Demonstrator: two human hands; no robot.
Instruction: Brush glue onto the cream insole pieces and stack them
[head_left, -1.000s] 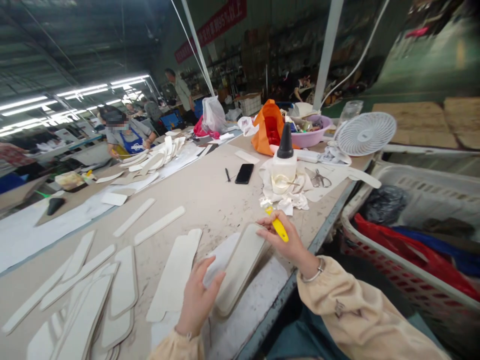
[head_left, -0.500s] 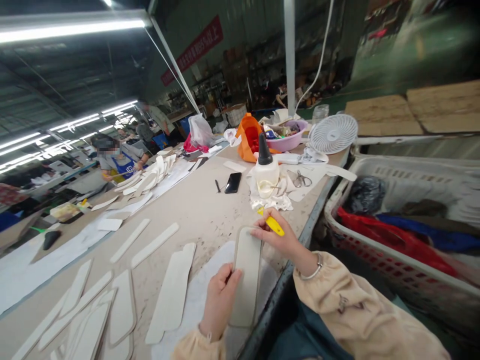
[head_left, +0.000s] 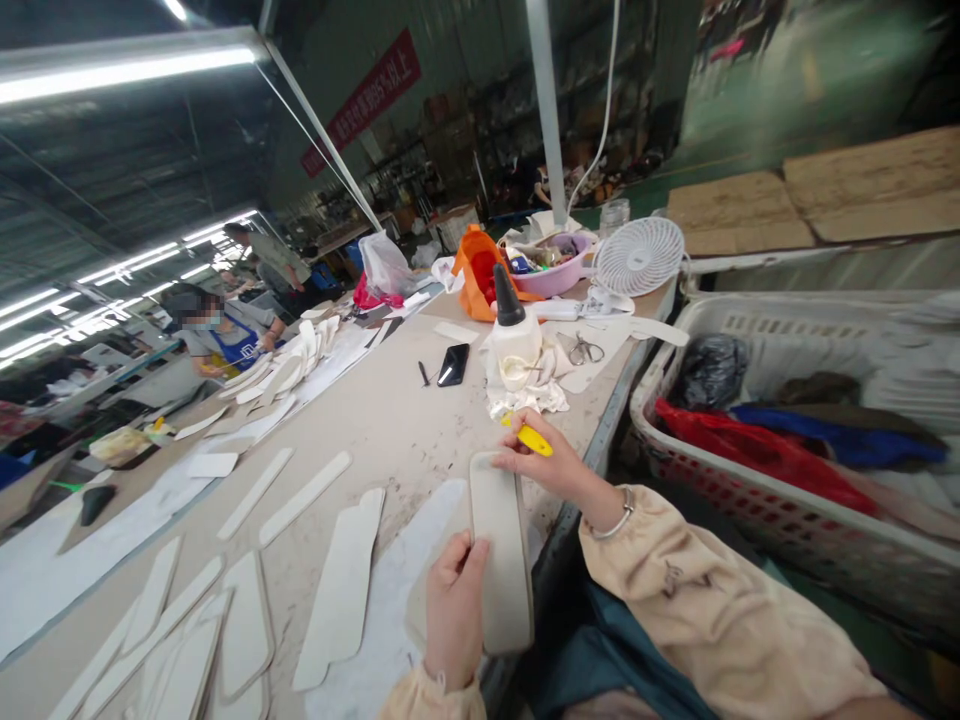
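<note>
A long pale grey-beige panel [head_left: 504, 570] with rounded corners lies over the front edge of the table. My left hand [head_left: 456, 600] grips its left edge, thumb on top and the other fingers curled. At the far end of the panel is my right hand [head_left: 551, 462], closed around a small yellow-handled tool [head_left: 534, 438] whose working end I cannot make out. Fingertips of that hand touch the panel's top edge. Beyond it, a white bottle with a black cone nozzle [head_left: 510, 300] stands on a crumpled white cloth [head_left: 551, 390].
Several pale strips [head_left: 247, 620] lie on the left, some overlapping. A phone [head_left: 453, 365], scissors [head_left: 586, 348], an orange bag [head_left: 474, 270], a lilac basin [head_left: 559, 272] and a white fan [head_left: 641, 257] are further back. A white basket [head_left: 660, 430] stands right. A co-worker [head_left: 225, 325] works far left.
The panel has turned slightly, its near end swinging right, and my left hand has shifted right with it. My right hand still holds the yellow tool at the far end. The view has shifted.
</note>
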